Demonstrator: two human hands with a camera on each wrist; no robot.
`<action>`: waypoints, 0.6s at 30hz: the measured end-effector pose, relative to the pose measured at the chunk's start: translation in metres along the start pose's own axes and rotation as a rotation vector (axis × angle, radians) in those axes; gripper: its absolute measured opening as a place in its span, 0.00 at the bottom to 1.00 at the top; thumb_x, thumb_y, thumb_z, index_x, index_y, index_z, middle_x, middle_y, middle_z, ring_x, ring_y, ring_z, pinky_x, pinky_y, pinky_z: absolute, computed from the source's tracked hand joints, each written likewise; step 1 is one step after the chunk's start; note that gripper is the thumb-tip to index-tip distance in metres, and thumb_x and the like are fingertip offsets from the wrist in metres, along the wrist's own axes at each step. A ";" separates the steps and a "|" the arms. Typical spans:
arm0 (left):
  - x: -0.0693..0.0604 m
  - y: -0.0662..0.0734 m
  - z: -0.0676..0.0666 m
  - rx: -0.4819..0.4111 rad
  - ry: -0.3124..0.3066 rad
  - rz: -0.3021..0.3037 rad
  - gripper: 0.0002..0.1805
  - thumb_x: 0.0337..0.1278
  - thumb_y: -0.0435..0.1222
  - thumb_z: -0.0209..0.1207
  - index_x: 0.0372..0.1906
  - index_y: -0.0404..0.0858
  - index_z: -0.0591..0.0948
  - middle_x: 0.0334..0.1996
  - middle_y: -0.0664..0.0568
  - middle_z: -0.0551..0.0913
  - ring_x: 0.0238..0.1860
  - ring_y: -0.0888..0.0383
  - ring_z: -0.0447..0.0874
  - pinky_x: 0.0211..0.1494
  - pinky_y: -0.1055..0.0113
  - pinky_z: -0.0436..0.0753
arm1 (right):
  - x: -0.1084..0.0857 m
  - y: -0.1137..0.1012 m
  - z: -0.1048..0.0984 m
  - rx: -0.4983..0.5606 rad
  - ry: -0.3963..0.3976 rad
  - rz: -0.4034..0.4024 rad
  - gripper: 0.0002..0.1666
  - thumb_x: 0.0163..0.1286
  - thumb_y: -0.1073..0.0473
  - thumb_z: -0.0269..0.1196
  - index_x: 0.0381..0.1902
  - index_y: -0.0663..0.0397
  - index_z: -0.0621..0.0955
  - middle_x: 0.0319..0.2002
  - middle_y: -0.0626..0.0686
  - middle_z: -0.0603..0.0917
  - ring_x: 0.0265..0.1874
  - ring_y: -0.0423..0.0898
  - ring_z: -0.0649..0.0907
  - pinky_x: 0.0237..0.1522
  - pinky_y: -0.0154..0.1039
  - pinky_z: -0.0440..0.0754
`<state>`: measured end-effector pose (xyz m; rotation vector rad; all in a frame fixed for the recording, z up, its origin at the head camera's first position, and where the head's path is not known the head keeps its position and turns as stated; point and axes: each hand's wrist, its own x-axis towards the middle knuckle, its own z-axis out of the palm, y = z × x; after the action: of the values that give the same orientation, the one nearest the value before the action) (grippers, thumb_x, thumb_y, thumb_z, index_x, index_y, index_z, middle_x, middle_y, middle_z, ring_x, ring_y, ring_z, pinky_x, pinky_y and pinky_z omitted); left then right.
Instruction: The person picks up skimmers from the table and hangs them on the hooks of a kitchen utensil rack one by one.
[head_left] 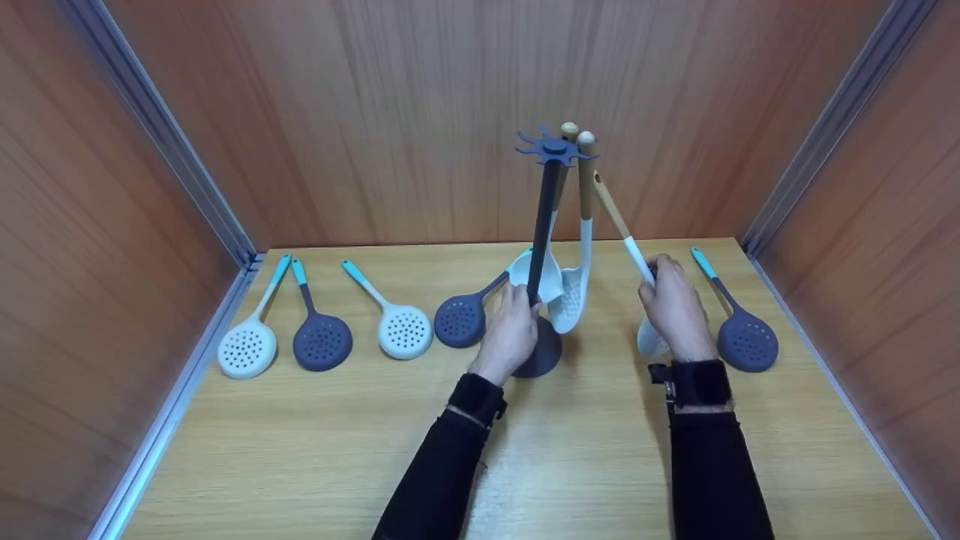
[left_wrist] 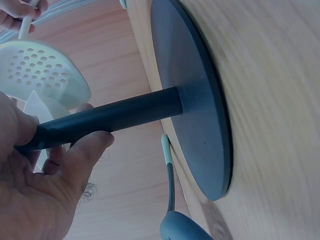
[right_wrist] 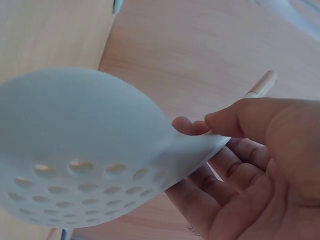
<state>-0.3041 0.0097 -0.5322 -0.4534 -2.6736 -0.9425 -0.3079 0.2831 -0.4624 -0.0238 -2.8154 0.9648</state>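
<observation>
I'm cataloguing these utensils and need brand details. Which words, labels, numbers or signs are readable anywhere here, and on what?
None: no word, label, brand, number or sign can be read in any view.
The dark stand, the white perforated ladle in the right hand and the skimmers on the table show no readable lettering.
Any tiny marks on the wrist straps are too small to read.
</observation>
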 end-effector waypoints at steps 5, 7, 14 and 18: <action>0.000 -0.001 0.001 -0.005 0.008 0.007 0.09 0.95 0.36 0.57 0.62 0.34 0.80 0.57 0.40 0.80 0.51 0.46 0.89 0.52 0.51 0.95 | -0.003 -0.006 -0.008 0.027 0.009 0.003 0.26 0.91 0.66 0.55 0.79 0.73 0.74 0.70 0.75 0.82 0.63 0.71 0.87 0.65 0.68 0.89; 0.001 -0.001 0.001 -0.002 -0.001 -0.003 0.10 0.95 0.36 0.56 0.63 0.34 0.80 0.58 0.41 0.80 0.51 0.47 0.89 0.53 0.52 0.95 | -0.005 -0.009 -0.012 0.034 0.015 0.004 0.26 0.91 0.65 0.55 0.79 0.73 0.75 0.70 0.75 0.82 0.63 0.70 0.87 0.66 0.68 0.89; 0.001 0.000 0.000 0.007 -0.030 -0.026 0.13 0.98 0.39 0.53 0.66 0.34 0.78 0.60 0.41 0.79 0.48 0.49 0.89 0.47 0.56 0.94 | -0.014 -0.018 -0.021 0.030 0.067 -0.036 0.24 0.90 0.65 0.57 0.75 0.73 0.77 0.67 0.74 0.85 0.59 0.69 0.88 0.61 0.66 0.90; 0.001 -0.001 0.001 0.023 -0.031 -0.014 0.11 0.98 0.38 0.52 0.64 0.35 0.78 0.57 0.42 0.78 0.43 0.50 0.86 0.41 0.58 0.91 | -0.018 -0.021 -0.024 0.029 0.095 -0.063 0.24 0.90 0.65 0.57 0.75 0.73 0.78 0.66 0.74 0.86 0.57 0.69 0.89 0.56 0.62 0.90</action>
<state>-0.3052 0.0096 -0.5328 -0.4488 -2.7156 -0.9153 -0.2850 0.2798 -0.4333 0.0223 -2.6986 0.9642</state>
